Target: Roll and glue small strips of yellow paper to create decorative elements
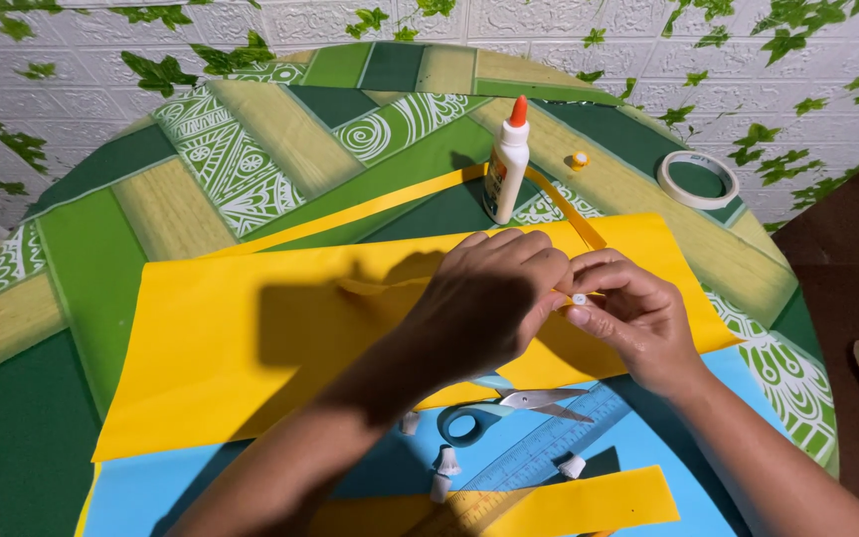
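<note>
A thin yellow paper strip (pixel 375 288) is pinched by the left hand (pixel 489 298) and right hand (pixel 628 318); only a small white roll (pixel 579 298) is made.

Glue bottle (pixel 506 164), tape roll (pixel 698 179), scissors (pixel 509 408)

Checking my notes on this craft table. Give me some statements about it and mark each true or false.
1. The glue bottle stands upright with an orange tip. True.
2. The tape roll lies on the yellow sheet. False: it lies on the table, right of the bottle.
3. Both hands, left and right, meet over the yellow sheet. True.
4. The scissors are in the right hand. False: they lie on the blue sheet.
</note>
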